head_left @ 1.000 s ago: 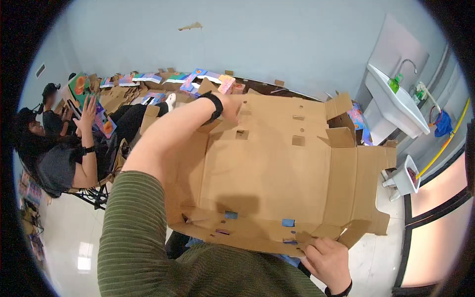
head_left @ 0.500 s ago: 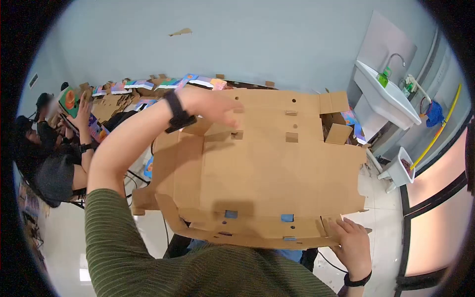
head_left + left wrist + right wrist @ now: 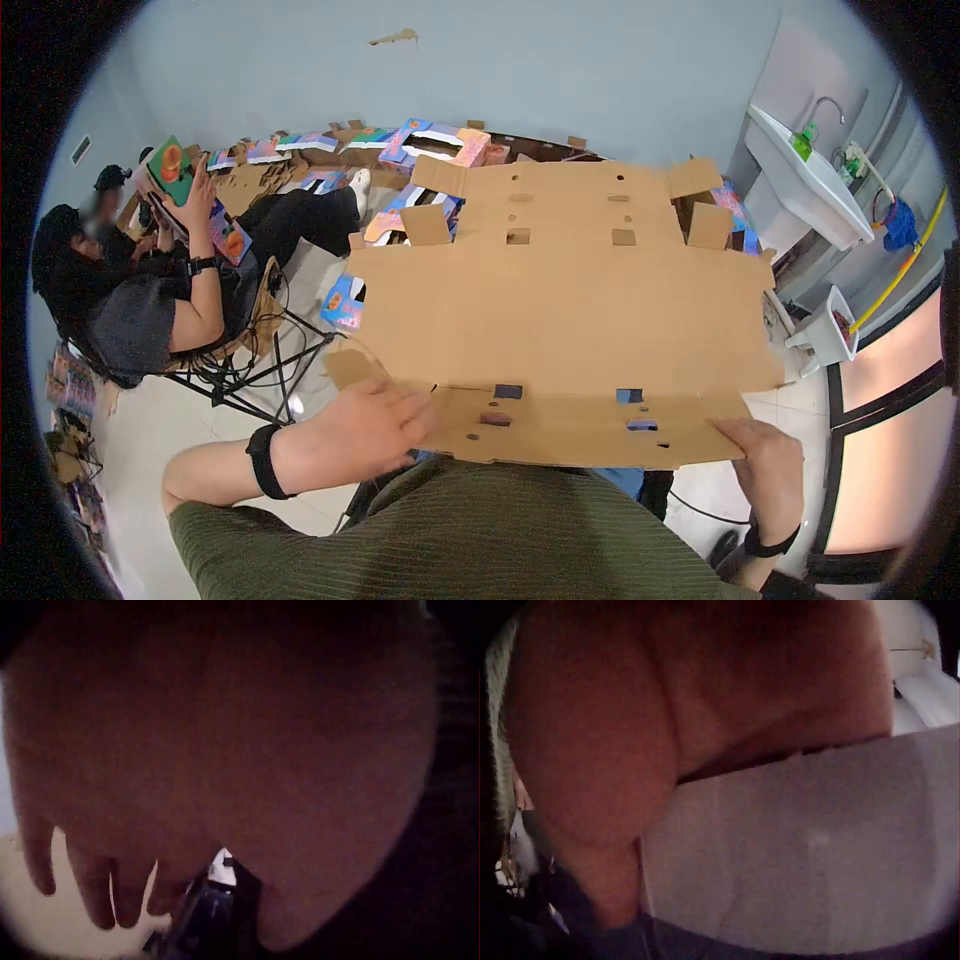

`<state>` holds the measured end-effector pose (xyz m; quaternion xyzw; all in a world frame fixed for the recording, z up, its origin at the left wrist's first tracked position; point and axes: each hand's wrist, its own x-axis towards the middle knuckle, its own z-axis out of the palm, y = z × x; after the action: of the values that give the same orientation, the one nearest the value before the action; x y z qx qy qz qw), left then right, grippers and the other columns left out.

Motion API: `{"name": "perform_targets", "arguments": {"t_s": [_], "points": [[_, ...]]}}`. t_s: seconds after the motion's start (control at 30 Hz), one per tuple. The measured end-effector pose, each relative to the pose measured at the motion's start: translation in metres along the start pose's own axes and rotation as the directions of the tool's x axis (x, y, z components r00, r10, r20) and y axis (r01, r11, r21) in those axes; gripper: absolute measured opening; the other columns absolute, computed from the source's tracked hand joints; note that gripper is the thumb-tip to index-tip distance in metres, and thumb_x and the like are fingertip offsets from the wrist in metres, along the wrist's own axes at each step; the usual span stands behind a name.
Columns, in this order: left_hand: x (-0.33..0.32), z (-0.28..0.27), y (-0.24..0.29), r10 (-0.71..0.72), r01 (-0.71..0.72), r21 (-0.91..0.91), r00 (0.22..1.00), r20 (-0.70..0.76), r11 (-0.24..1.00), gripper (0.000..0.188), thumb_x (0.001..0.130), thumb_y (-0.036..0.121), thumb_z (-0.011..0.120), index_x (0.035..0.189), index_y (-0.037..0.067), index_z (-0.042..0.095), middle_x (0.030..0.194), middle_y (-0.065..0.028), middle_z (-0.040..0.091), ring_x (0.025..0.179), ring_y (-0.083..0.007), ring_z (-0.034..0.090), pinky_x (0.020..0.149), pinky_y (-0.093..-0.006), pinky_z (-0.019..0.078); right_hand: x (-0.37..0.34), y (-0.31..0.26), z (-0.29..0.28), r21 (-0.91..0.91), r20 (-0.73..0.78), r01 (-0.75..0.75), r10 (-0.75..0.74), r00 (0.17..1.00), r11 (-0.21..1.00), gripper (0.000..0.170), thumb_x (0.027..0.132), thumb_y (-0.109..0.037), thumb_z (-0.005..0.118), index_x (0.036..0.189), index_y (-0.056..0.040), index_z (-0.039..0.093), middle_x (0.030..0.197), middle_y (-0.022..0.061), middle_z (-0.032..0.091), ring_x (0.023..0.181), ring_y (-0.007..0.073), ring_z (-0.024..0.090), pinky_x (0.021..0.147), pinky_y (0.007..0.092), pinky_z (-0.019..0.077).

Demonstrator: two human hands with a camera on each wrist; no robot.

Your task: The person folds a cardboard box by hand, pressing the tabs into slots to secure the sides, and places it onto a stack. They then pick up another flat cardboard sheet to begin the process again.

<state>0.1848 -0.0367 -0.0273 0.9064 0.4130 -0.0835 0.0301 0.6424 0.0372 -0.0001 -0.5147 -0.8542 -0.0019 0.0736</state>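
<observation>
Left hand (image 3: 217, 750) fills most of view, palm side dim. Fingers (image 3: 92, 889) point down at lower left, straight, narrow gaps between them. Thumb (image 3: 285, 919) points down at lower centre, apart from fingers. Pale tan cardboard (image 3: 45, 911) shows behind fingers; contact unclear. Dark shape (image 3: 202, 922) with small bright patch (image 3: 223, 868) between thumb and fingers, too dim to identify. Dark ribbed cloth (image 3: 457, 735) along right edge.

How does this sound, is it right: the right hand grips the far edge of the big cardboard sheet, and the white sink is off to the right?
Not quite: the right hand grips the near edge of the cardboard sheet, as the head view shows. The white sink is off to the right.
</observation>
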Motion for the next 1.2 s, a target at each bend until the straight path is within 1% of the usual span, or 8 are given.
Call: {"name": "perform_targets", "arguments": {"t_s": [0.17,0.3,0.4,0.63,0.73,0.83,0.97,1.2], "points": [[-0.016,-0.027,-0.006,-0.184,0.185,0.003,0.979,-0.087,0.983,0.042,0.077,0.015,0.072,0.118,0.008,0.066,0.104,-0.0074,0.072,0.095,-0.0277,0.071,0.078,-0.0378,0.0572,0.003,-0.016,-0.031,-0.03,-0.1,-0.001,-0.002,0.995,1.0,0.036,0.074,0.0,0.069,0.109,-0.0093,0.076,0.099,0.0124,0.076,0.085,0.0317,0.073,0.073,0.0387,0.0589],[-0.019,-0.084,-0.007,-0.208,0.329,0.149,0.826,-0.524,0.933,0.047,0.077,0.006,0.068,0.124,0.011,0.068,0.098,-0.0067,0.072,0.081,-0.0266,0.071,0.069,-0.037,0.0562,0.01,0.006,-0.043,0.006,-0.214,0.067,-0.064,0.975,0.998,0.041,0.075,0.001,0.067,0.114,-0.0084,0.074,0.107,0.0167,0.075,0.096,0.0357,0.072,0.085,0.0412,0.0583],[-0.004,-0.104,-0.03,-0.069,0.395,0.329,0.723,-0.687,0.858,0.054,0.075,0.007,0.069,0.129,0.013,0.067,0.094,-0.0059,0.072,0.078,-0.0257,0.071,0.067,-0.0379,0.0558,0.038,0.02,-0.054,-0.051,-0.401,0.109,-0.12,0.908,0.993,0.041,0.082,0.003,0.065,0.12,-0.0082,0.072,0.112,0.0178,0.074,0.101,0.0347,0.072,0.091,0.0402,0.0563],[0.073,-0.15,-0.125,-0.084,0.532,0.365,0.642,-0.762,0.765,0.051,0.085,0.019,0.071,0.136,0.024,0.062,0.087,-0.0075,0.073,0.076,-0.0276,0.071,0.062,-0.0409,0.0547,0.159,0.092,-0.07,-0.049,-0.574,0.041,-0.062,0.816,0.998,0.042,0.09,-0.001,0.065,0.13,-0.0158,0.07,0.113,0.0145,0.074,0.1,0.0315,0.072,0.085,0.0363,0.0548],[0.104,-0.161,-0.17,-0.053,0.569,0.406,0.623,-0.78,0.716,0.053,0.092,0.026,0.069,0.142,0.029,0.055,0.086,-0.0088,0.073,0.076,-0.0289,0.071,0.061,-0.0417,0.0546,0.214,0.102,-0.071,-0.113,-0.652,0.091,-0.143,0.745,0.989,0.041,0.093,-0.005,0.067,0.131,-0.0179,0.069,0.111,0.0136,0.074,0.096,0.0308,0.072,0.082,0.0362,0.0547],[0.128,-0.168,-0.214,-0.012,0.551,0.389,0.588,-0.809,0.738,0.064,0.092,0.018,0.069,0.151,0.034,0.048,0.086,-0.0086,0.071,0.075,-0.0317,0.07,0.06,-0.0426,0.0543,0.266,0.119,-0.065,-0.008,-0.675,0.129,-0.1,0.731,0.992,0.04,0.094,-0.008,0.069,0.132,-0.019,0.069,0.109,0.0126,0.074,0.093,0.0309,0.071,0.08,0.0359,0.0545],[0.162,-0.175,-0.256,0.089,0.588,0.432,0.521,-0.849,0.684,0.058,0.097,0.02,0.063,0.15,0.035,0.048,0.096,-0.0084,0.075,0.078,-0.0286,0.073,0.06,-0.0408,0.0561,0.316,0.127,-0.048,-0.116,-0.705,0.061,-0.126,0.697,0.991,0.054,0.086,-0.002,0.07,0.135,-0.0243,0.066,0.113,0.0118,0.073,0.094,0.0315,0.07,0.079,0.0385,0.0553],[0.217,-0.147,-0.324,-0.058,0.634,0.394,0.57,-0.82,0.665,0.064,0.09,0.008,0.062,0.15,0.025,0.049,0.112,-0.0079,0.074,0.093,-0.0255,0.073,0.07,-0.0383,0.0596,0.385,0.146,0.016,-0.195,-0.739,0.095,-0.21,0.64,0.976,0.061,0.079,0.006,0.064,0.133,-0.0224,0.066,0.121,0.0095,0.072,0.106,0.0309,0.069,0.084,0.0404,0.0574]]}}
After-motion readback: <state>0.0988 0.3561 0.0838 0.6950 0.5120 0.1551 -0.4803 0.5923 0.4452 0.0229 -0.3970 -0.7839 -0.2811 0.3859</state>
